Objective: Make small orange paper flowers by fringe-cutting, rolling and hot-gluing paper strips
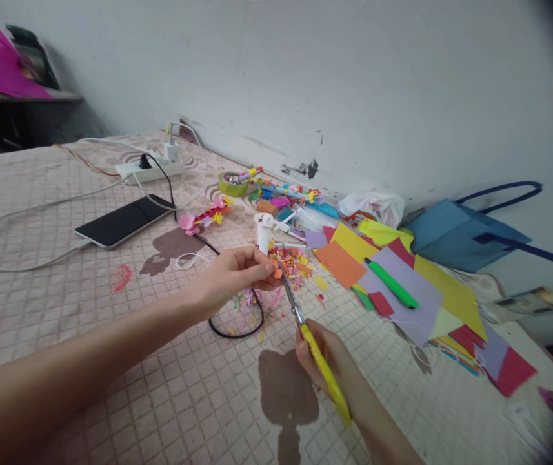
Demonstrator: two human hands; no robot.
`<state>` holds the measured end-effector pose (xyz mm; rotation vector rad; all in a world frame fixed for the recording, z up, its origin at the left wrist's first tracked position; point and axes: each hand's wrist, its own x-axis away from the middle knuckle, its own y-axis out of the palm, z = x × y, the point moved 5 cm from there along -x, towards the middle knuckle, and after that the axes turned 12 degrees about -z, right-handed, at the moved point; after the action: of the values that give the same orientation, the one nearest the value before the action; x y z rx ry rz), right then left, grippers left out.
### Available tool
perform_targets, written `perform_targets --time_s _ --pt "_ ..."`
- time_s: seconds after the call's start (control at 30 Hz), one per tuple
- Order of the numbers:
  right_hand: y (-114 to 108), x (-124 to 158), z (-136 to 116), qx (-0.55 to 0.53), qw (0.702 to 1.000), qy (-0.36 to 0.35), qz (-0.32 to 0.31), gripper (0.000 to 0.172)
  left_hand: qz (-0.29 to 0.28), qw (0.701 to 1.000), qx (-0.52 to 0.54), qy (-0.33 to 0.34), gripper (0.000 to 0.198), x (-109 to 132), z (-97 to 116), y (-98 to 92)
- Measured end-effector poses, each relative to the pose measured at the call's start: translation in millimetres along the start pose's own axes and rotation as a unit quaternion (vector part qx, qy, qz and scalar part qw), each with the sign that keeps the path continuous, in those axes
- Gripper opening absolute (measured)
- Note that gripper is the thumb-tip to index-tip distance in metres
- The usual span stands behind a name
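Between the thumb and fingers of my left hand (244,272) is pinched a small orange paper piece (277,271) with a rounded outline. My right hand (322,355) grips the yellow handles of a pair of scissors (323,365). The metal blades point up and away, and their tips are beside the orange piece; whether they touch it I cannot tell. Just beyond both hands lie many colourful paper scraps (298,266), with a white glue gun (263,232) standing behind them.
Coloured paper sheets (402,300) with a green marker (392,283) on top spread to the right, before a blue bag (464,232). A phone (125,221) charges at left near a power strip (150,171). Green tape (233,186) and a flower-decorated stick (203,218) lie farther back.
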<state>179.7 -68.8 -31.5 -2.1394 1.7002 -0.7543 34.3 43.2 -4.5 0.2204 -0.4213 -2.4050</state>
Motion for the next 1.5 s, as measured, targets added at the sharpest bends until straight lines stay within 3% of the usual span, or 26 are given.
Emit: perform_targets --time_s 0.73,0.97,1.5 --pt "1.0 -1.6 8.8 -0.027 0.999 0.018 0.003 0.030 0.017 1.000 0.025 -0.002 0.014 -0.9 3.4 -1.6" --pt "0.2 -0.9 10.2 -0.016 1.000 0.024 0.001 0.033 -0.002 0.999 0.022 -0.031 0.016 -2.1 -3.9 -0.3" --pt "0.6 -0.7 -0.4 -0.016 1.000 -0.001 -0.007 0.042 0.020 0.999 0.034 -0.031 0.016 0.2 -2.6 1.5"
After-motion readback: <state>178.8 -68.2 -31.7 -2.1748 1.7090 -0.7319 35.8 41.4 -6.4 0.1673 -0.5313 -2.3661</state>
